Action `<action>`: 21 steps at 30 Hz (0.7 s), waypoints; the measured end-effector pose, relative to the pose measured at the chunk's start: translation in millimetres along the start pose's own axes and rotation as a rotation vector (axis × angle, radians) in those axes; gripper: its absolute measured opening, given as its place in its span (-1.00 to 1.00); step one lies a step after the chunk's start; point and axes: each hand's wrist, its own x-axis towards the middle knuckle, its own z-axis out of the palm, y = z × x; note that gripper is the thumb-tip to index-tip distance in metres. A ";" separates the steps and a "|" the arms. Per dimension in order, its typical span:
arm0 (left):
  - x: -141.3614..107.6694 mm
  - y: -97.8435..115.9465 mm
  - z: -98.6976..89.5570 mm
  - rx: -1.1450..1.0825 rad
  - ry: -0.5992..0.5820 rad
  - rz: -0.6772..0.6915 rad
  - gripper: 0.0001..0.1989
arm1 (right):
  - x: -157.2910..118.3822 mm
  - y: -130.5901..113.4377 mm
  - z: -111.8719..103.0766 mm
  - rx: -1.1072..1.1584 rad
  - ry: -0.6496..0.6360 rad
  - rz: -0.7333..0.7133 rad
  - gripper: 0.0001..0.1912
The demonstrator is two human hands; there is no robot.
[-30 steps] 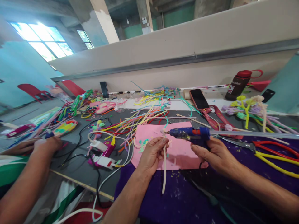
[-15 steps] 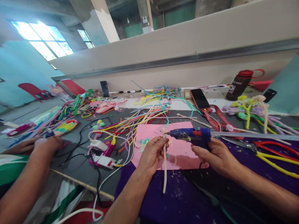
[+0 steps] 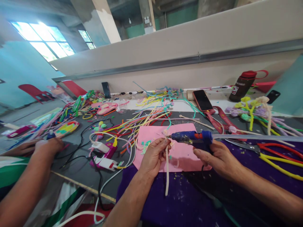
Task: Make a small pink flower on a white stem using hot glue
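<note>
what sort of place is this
Probably a shared craft workshop: the right hand holds a hot glue gun, colorful pipe cleaners lie strewn over the gray table, and a co-worker's hand is at the same table.

We are looking at a grey table (image 3: pixel 80 175); colourful fuzzy stems (image 3: pixel 145 119) are lying across it, a magenta power strip (image 3: pixel 110 151) is sitting nearby, and a purple cloth (image 3: pixel 184 201) is covering part.

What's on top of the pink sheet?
Small green scraps lie on the left part of the pink sheet. The left hand and glue gun cover some of it, so anything behind them can't be seen.
</note>
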 end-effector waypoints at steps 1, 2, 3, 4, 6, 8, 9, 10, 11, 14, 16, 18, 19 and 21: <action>0.0 -0.1 -0.2 0.000 0.000 0.001 -0.79 | 0.0 0.2 0.2 0.006 0.001 -0.001 -0.76; -0.1 -0.3 -0.3 -0.001 0.002 0.002 -0.79 | 0.0 0.3 0.4 0.018 0.002 0.001 -0.76; -0.2 -0.4 -0.4 -0.002 0.006 0.002 -0.79 | 0.0 0.4 0.7 0.031 0.003 0.003 -0.76; -0.4 -0.5 -0.4 -0.004 0.007 0.001 -0.79 | -0.1 0.5 0.9 0.040 0.003 0.006 -0.76; -0.4 -0.5 -0.4 -0.004 0.007 -0.002 -0.79 | -0.1 0.8 1.1 0.029 0.008 0.010 -0.74; -0.3 -0.5 -0.4 -0.005 0.007 -0.004 -0.79 | -0.1 1.3 1.0 -0.012 0.008 0.010 -0.73; -0.2 -0.4 -0.4 -0.006 0.006 -0.006 -0.79 | 0.0 1.6 0.7 -0.033 0.008 0.009 -0.73; -0.1 -0.3 -0.3 -0.008 0.006 -0.008 -0.80 | 0.0 1.7 0.4 -0.049 0.006 0.008 -0.72; -0.1 -0.3 -0.3 -0.011 0.005 -0.009 -0.80 | -0.1 1.8 0.0 -0.057 0.005 0.005 -0.73; -0.5 0.0 0.2 -0.014 0.003 -0.010 -0.81 | -0.2 1.1 -0.8 -0.044 0.011 -0.005 -0.74; -1.0 0.4 0.8 -0.011 0.010 -0.009 -0.82 | -0.2 0.4 -0.8 -0.029 0.015 -0.008 -0.76; -1.4 1.0 1.6 -0.008 0.010 -0.009 -0.82 | 0.1 -0.4 -0.4 -0.024 0.018 -0.011 -0.77; -1.5 1.2 1.8 -0.007 0.009 -0.010 -0.81 | 0.3 -0.7 -0.1 -0.022 0.020 -0.014 -0.78; -1.8 1.7 2.1 -0.006 0.007 -0.011 -0.81 | 0.8 -1.3 0.5 -0.014 0.026 -0.021 -0.78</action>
